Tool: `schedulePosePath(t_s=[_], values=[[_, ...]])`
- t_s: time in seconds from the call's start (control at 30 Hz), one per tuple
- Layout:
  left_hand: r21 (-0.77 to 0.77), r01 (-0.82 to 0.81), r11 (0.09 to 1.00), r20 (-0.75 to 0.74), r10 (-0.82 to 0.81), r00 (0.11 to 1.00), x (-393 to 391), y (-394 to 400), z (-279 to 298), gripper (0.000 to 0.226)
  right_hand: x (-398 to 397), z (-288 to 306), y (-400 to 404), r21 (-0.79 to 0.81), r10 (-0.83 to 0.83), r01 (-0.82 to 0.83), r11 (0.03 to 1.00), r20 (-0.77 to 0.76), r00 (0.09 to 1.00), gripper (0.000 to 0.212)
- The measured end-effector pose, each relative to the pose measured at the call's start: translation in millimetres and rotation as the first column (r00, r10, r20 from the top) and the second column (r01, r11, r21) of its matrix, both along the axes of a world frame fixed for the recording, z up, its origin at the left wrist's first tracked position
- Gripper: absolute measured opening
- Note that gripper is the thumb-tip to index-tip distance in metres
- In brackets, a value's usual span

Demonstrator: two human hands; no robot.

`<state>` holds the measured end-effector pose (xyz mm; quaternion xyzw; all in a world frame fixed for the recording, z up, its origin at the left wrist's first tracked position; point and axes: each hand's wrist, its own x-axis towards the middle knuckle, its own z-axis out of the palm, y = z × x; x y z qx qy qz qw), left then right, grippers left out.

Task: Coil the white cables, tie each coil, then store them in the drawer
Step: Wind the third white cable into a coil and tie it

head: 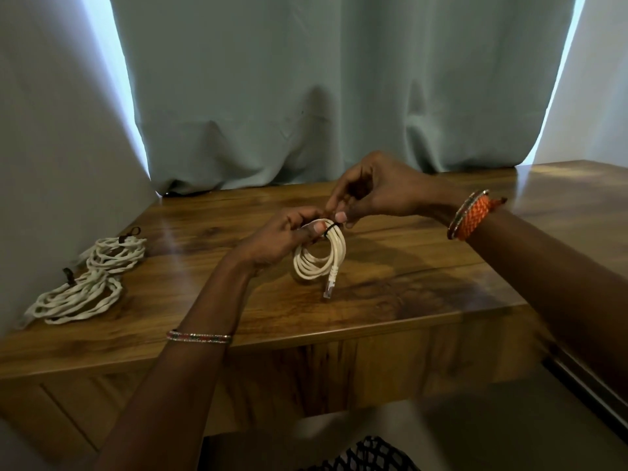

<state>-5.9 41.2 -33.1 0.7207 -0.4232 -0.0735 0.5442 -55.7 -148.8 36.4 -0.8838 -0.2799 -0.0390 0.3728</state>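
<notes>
1. Head view puts your left hand (277, 237) around the top of a small coil of smooth white network cable (319, 254); thumb and fingers pinch the loops together so they cannot spring apart.
2. Your right hand (370, 195) is curled, its fingertips pinching at the thin black tie (330, 228) that crosses the top of the coil, apparently to cinch or twist it.
3. This coil hangs above the glossy brown wooden tabletop (390, 277), with its clear plug (329, 289) dangling at the bottom. Holding it raised probably gives you room to work around the bundle.
4. 2 loose coils of white braided cable (88, 283) lie together near the tabletop's left edge, against the wall, each with a dark tie (69, 275) showing. They look set aside as finished, well apart from your working spot.
5. Below the tabletop's front edge sits a wooden panel (339, 372) that may be the drawer front. It looks closed, and its contents cannot be seen.
6. Judging by this, storing has not begun.
</notes>
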Motion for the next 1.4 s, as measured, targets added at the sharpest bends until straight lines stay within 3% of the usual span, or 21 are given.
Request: schedulePosePath(t_s=[0.07,0.3,0.47,0.57,0.67,0.83,1.03,1.23,1.4], values=[[0.023,0.001,1.000,-0.006,-0.001,1.000,-0.3,0.1,-0.8,0.018,1.0,2.0,1.7,-0.055,-0.020,0.020,0.998,0.011,1.000,0.018],[0.025,0.025,0.999,-0.077,-0.023,0.997,-0.5,-0.8,-1.3,0.022,-0.6,3.1,14.8,-0.392,0.017,0.133,0.910,0.358,0.934,0.009],[-0.047,0.036,0.998,-0.164,-0.043,0.986,1.8,1.3,-3.1,0.019,-1.6,2.3,18.1,-0.417,0.038,0.169,0.893,0.445,0.895,0.011],[-0.109,0.052,0.993,-0.180,-0.071,0.981,1.1,1.5,-2.0,0.020,-1.5,0.0,17.5,-0.282,-0.009,0.140,0.949,0.419,0.908,0.010],[-0.192,0.056,0.980,-0.222,-0.099,0.970,-0.4,1.3,-0.3,0.020,5.2,-8.6,16.6,0.034,-0.161,0.158,0.987,0.270,0.949,0.015],[-0.229,-0.006,0.973,-0.267,-0.057,0.962,-1.3,-0.5,1.9,0.022,12.5,-29.4,24.4,0.406,-0.275,0.210,0.890,0.111,0.955,0.012],[-0.346,-0.090,0.934,-0.236,0.006,0.972,-3.4,-1.6,4.3,0.013,10.6,-35.2,35.6,0.638,-0.260,0.157,0.754,0.071,0.963,0.013],[-0.410,-0.022,0.912,-0.202,-0.067,0.977,-2.3,-1.2,4.5,0.020,14.8,-33.8,48.3,0.836,-0.262,0.170,0.521,-0.033,0.965,0.019],[-0.368,-0.012,0.930,-0.161,-0.051,0.986,3.3,4.3,2.7,0.020,13.6,-35.2,51.1,0.820,-0.351,0.215,0.530,-0.018,0.936,0.020]])
